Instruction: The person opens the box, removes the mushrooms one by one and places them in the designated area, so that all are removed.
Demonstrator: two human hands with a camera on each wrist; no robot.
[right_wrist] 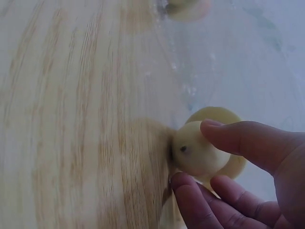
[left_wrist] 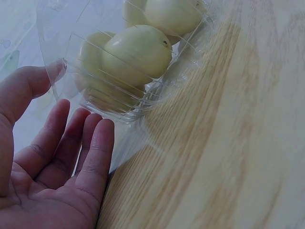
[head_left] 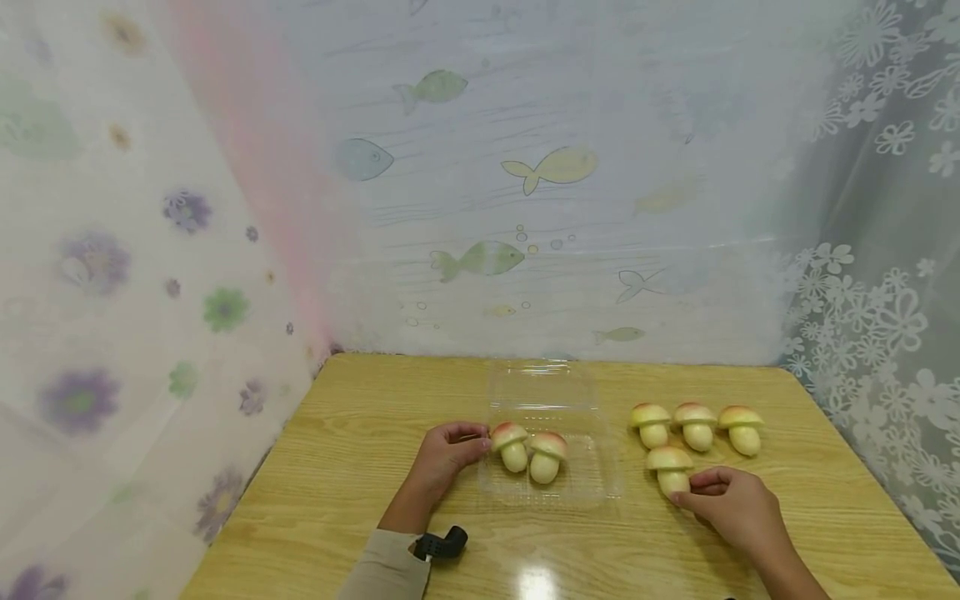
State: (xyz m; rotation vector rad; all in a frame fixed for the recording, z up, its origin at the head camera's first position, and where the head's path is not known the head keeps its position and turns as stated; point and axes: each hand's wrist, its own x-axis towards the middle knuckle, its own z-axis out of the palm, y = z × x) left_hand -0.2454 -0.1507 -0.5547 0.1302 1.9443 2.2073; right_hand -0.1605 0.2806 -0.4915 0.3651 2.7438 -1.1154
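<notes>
A clear plastic clamshell box (head_left: pixel 592 479) lies on the table with its lid folded back. Inside it, toward the left, sit a toy mushroom (head_left: pixel 513 454) and a second toy mushroom (head_left: pixel 545 467), both with red-tinged yellow caps. My left hand (head_left: pixel 444 458) holds the box's left rim, thumb (left_wrist: pixel 40 80) at the edge and fingertips close under it. To the right of the box, my right hand (head_left: pixel 738 504) pinches the pale stem of another toy mushroom (head_left: pixel 670 467) between thumb and fingers. Its rounded stem end, with a small dark spot, faces the right wrist camera.
Behind the held mushroom stands a row of toy mushrooms (head_left: pixel 694 427), three in all. The wood-grain table (head_left: pixel 360 433) meets a fish-patterned curtain (head_left: pixel 480 300) at the back and flowered curtains at both sides. A black strap device (head_left: pixel 442 543) is on my left wrist.
</notes>
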